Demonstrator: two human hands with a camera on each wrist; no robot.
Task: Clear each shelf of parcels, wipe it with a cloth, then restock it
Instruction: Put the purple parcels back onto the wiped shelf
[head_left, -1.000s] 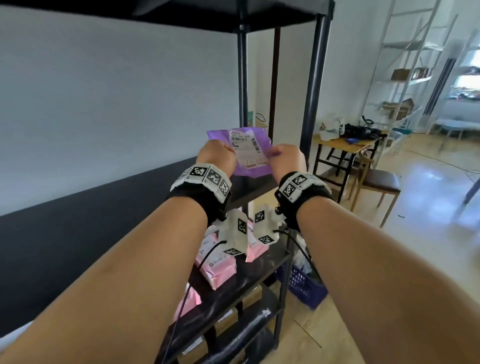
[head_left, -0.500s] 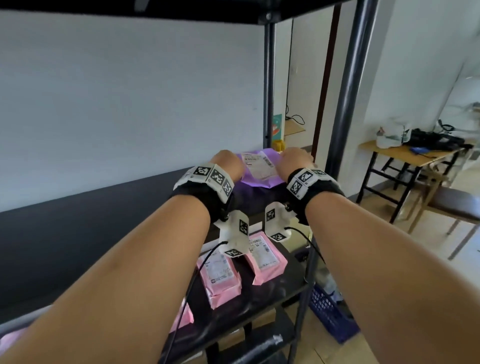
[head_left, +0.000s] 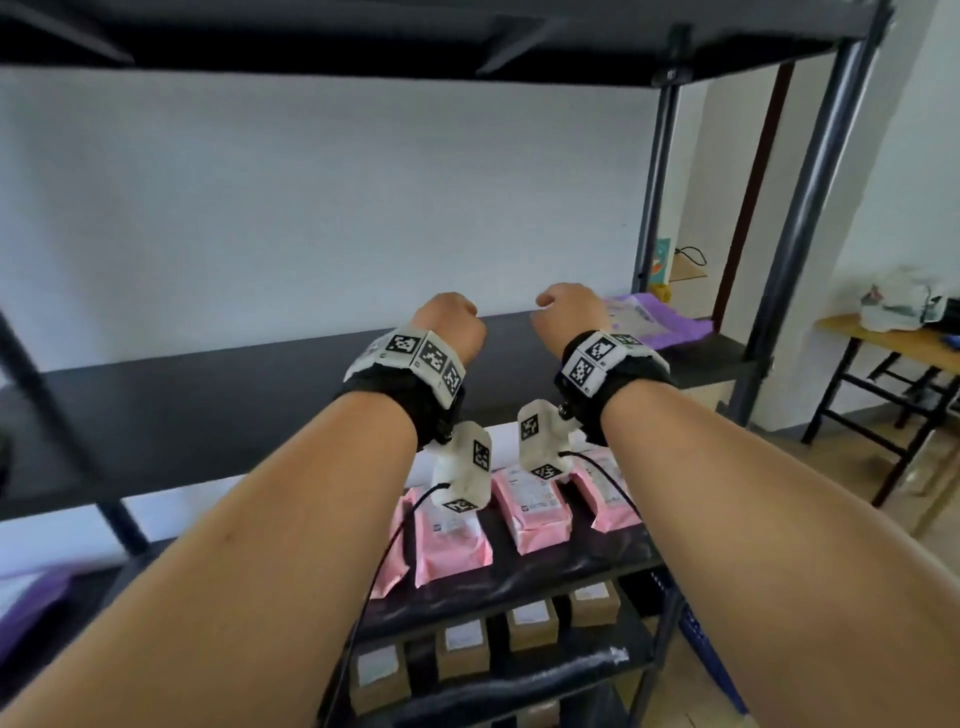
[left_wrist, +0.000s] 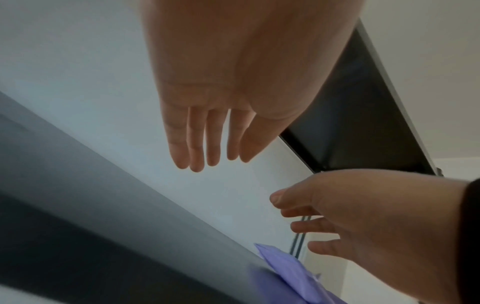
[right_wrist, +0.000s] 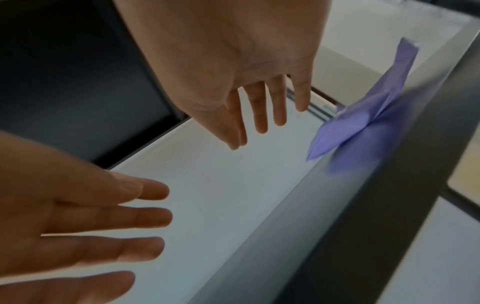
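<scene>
A purple parcel (head_left: 660, 322) with a white label lies at the right end of the black shelf (head_left: 208, 405); it also shows as a purple parcel (left_wrist: 288, 273) in the left wrist view and a purple parcel (right_wrist: 369, 115) in the right wrist view. My left hand (head_left: 449, 325) hovers over the middle of the shelf, its fingers (left_wrist: 197, 148) straight and empty. My right hand (head_left: 569, 312) is just left of the parcel, apart from it, with straight fingers (right_wrist: 259, 115) holding nothing.
Several pink parcels (head_left: 530, 512) lie on the shelf below, and brown boxes (head_left: 462, 649) stand on the one under that. Another purple parcel (head_left: 31, 592) lies low at the left. Black posts (head_left: 800, 218) stand at the right end. A wooden table (head_left: 893, 343) stands beyond.
Both hands set the purple parcel down at the shelf's right end, let go of it and drew back toward the middle. The head view swung left.
</scene>
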